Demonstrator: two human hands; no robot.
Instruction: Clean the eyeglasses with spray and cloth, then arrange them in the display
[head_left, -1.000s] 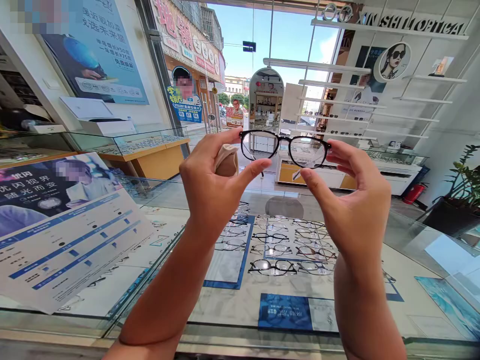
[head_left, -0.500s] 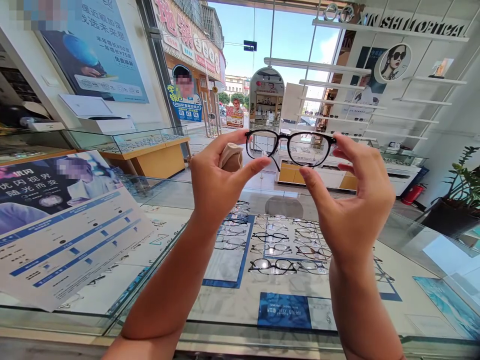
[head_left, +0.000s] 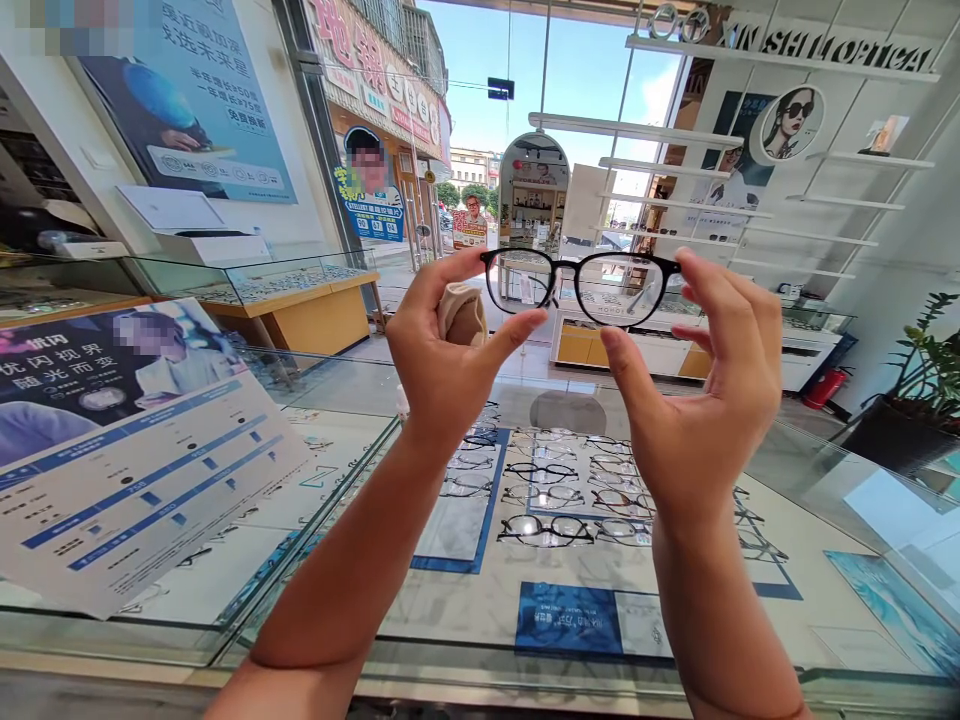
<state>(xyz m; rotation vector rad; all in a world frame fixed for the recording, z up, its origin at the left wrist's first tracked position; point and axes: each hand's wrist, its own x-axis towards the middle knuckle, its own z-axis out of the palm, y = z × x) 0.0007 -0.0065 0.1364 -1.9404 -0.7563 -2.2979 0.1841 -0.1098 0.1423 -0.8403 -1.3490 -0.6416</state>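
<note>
We find the left hand point(head_left: 444, 368) and right hand point(head_left: 705, 395), both half-curled, pinching the glasses point(head_left: 566, 264) at opposite ends. The left also holds cloth point(head_left: 460, 312).

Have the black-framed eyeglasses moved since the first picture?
Yes: against the arched mirror behind them, the black-framed eyeglasses sit slightly higher, their right end farther right.

"OPTICAL" point(head_left: 877, 52) on white shelf point(head_left: 787, 60), "STELLEST" point(head_left: 373, 207) on blue sign point(head_left: 377, 222)

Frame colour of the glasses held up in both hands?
Black glasses frame; shows best in the head view, the only one given.
</note>
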